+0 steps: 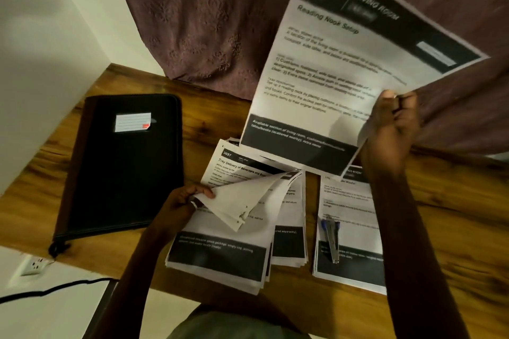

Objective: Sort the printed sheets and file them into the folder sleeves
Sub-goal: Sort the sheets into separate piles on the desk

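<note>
place: home desk corner | cues: wooden desk (pixel 454 215), curtain (pixel 206 22), wall socket (pixel 34 264), zip folder (pixel 124 173)

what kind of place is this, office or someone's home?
Probably a home desk corner, not an office: a wooden desk set against a patterned maroon curtain and a plain wall, with a wall socket below. The zip folder and printed sheets show paperwork only.

On the table (pixel 446 215) I see the folder (pixel 121 168) lying at the left, the middle pile (pixel 220 256) of sheets just right of it, and the right pile (pixel 349 270) beyond that with a small tool (pixel 332 239) lying on top. The left hand (pixel 181 203) pinches turned-up corners on the middle pile. The right hand (pixel 391 129) holds 1 loose sheet (pixel 344 63) above both piles, in front of the curtain (pixel 206 22) behind the table.
</note>
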`<state>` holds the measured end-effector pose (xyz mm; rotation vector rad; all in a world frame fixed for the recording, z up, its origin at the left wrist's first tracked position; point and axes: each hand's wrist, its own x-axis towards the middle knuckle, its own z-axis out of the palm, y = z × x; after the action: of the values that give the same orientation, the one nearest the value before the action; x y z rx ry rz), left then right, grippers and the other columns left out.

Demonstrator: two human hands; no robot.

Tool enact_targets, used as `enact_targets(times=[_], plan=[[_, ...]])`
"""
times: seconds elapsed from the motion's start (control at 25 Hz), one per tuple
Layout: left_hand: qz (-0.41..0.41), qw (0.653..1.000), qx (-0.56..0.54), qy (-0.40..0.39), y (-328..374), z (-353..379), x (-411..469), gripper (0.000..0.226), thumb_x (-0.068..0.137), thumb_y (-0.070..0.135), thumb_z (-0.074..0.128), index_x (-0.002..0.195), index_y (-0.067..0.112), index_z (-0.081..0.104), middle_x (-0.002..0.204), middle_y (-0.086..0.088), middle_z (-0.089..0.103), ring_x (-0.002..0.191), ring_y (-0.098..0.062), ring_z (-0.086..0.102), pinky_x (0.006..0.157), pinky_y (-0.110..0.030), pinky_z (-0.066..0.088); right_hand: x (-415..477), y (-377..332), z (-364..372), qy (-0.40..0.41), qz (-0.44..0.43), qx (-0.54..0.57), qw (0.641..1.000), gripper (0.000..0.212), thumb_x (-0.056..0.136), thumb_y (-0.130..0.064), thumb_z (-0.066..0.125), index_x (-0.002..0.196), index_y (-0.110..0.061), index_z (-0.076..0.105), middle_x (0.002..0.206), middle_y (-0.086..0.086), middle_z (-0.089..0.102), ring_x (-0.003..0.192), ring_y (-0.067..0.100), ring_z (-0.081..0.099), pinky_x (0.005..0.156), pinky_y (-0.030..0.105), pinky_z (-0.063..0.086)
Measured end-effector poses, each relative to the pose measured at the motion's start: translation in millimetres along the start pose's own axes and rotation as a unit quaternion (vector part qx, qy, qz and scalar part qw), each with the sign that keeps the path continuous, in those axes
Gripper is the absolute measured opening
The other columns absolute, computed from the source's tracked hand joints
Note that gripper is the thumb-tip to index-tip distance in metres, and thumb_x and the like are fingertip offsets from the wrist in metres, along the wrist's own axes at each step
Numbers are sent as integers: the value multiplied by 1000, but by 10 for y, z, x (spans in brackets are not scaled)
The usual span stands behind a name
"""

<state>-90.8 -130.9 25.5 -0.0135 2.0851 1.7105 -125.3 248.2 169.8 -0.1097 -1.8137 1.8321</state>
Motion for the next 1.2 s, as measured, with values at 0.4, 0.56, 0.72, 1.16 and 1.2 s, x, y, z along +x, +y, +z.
enact_targets(times=[0.4, 0.56, 0.72, 1.16, 1.2], plan=[[1, 1000, 5, -2, 66, 9, -20, 38, 98, 1, 52, 87, 33, 70, 124, 20, 59, 112, 0, 57, 94, -28, 53, -54, 355, 730, -93, 101, -127, 982, 29, 102, -35, 48, 118, -13, 56, 106, -3, 69, 90, 11, 69, 71, 25, 55], [2, 1000, -16, 1, 73, -25, -44, 45, 99, 4, 49, 84, 41, 69, 129, 12, 59, 114, -8, 58, 93, -33, 53, 49, 375, 722, -97, 107, -128, 981, 23, 102, -35, 48, 118, -20, 56, 110, -1, 70, 92, 16, 71, 72, 30, 59], [-13, 1000, -27, 6, 117, -42, -94, 32, 101, 2, 41, 95, 24, 63, 125, 15, 55, 105, -8, 62, 79, -27, 58, 141, 429, 605, -75, 92, -81, 990, 23, 103, -28, 49, 123, -19, 54, 117, -3, 68, 100, 16, 69, 79, 32, 59], [-66, 988, -135, -29, 53, -87, -11, 28, 100, 4, 43, 90, 20, 63, 123, -6, 62, 98, -31, 71, 73, -38, 62, 350, 422, 647, -111, 109, -8, 988, 27, 103, -21, 48, 128, -11, 50, 125, 6, 65, 112, 24, 66, 89, 42, 56], [-62, 985, -155, -35, 34, -95, -10, 21, 98, 14, 52, 86, 25, 66, 122, -7, 63, 95, -30, 71, 72, -37, 62, 344, 450, 667, -134, 122, -19, 983, 28, 103, -24, 49, 128, -13, 51, 127, 6, 65, 115, 25, 64, 93, 47, 54]])
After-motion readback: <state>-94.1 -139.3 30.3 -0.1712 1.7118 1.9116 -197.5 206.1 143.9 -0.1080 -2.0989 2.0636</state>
